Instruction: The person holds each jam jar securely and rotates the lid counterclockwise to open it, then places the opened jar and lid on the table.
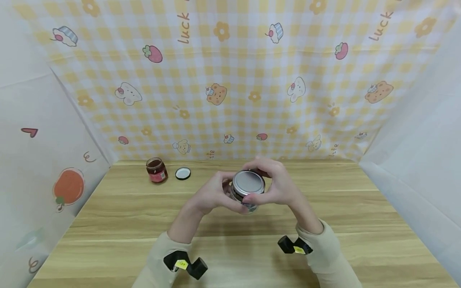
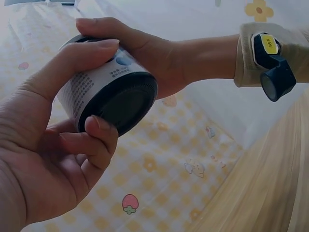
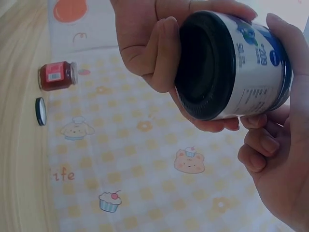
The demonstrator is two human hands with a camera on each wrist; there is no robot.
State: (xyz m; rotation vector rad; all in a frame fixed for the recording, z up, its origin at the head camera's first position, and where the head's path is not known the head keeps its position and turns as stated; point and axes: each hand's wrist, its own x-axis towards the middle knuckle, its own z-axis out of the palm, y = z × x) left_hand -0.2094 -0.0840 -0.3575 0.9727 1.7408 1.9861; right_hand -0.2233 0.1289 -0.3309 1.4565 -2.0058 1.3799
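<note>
Both hands hold a glass jar (image 3: 256,72) with dark contents, a white label and a silver lid (image 1: 248,183), raised above the table. My left hand (image 1: 212,194) grips the jar's body from the left, thumb along the near side, with fingertips at its dark base (image 2: 120,104) in the left wrist view. My right hand (image 1: 275,184) curls round the lid from the right, thumb at the near rim and fingers at the far rim. In the head view the fingers cover much of the label.
At the back left of the wooden table (image 1: 144,216) stands an uncovered jar (image 1: 157,171) of dark red contents. Beside it a round lid (image 1: 183,173) lies with its white inside up. A checked cloth (image 1: 237,116) hangs behind, with white sheets at both sides.
</note>
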